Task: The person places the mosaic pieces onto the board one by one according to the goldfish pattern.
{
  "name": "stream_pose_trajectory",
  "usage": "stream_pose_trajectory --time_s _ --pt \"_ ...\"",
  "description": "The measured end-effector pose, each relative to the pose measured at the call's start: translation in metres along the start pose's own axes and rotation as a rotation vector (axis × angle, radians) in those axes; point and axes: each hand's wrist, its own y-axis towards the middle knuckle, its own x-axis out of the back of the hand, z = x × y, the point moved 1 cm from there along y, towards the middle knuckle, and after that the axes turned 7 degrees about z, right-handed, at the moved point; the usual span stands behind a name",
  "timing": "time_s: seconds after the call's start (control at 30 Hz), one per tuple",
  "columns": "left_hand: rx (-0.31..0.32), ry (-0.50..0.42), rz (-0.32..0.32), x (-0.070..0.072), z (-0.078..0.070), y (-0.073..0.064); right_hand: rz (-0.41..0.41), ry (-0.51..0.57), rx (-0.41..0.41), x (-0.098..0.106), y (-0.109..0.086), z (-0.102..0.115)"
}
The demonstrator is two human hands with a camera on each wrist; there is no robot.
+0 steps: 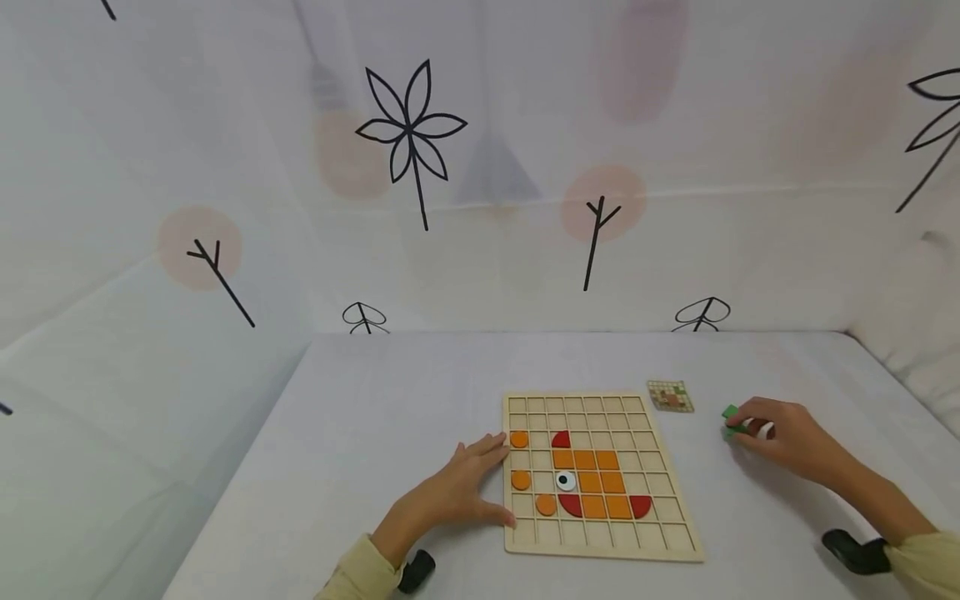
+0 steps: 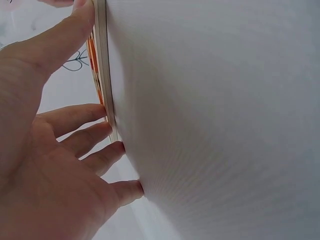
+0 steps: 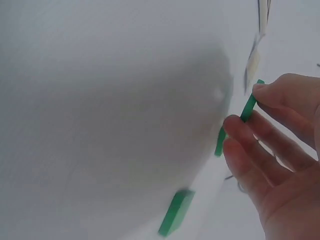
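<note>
My left hand [image 1: 463, 487] rests at the left edge of a wooden grid board [image 1: 540, 537], its fingers and thumb spread along that edge. On the board lie orange square tiles [image 1: 606, 459], orange round tiles [image 1: 546, 504], red quarter-round tiles [image 1: 641, 506] and a white eye tile [image 1: 566, 481]. Right of the board, my right hand [image 1: 783, 437] pinches a thin green tile [image 3: 250, 102] between thumb and finger. Another green tile [image 3: 220, 142] shows just past the fingertips, partly hidden by them. A third green tile [image 3: 176, 212] lies on the table below the hand.
A small pattern card [image 1: 671, 397] lies past the board's far right corner. The white table [image 1: 375, 417] is backed by a hanging cloth [image 1: 487, 267] printed with plants. Dark wrist straps [image 1: 857, 553] sit at the sleeves.
</note>
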Motion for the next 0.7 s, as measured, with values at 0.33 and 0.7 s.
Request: stream_pose_trajectory --time_s 0.33,0.7 --pt "0.012 -0.014 0.006 -0.003 0.003 0.000 0.030 0.051 0.054 -0.012 0.024 0.027" --pt "0.019 -0.009 0.004 -0.001 0.001 -0.001 0.016 0.101 0.160 -0.029 0.046 0.046"
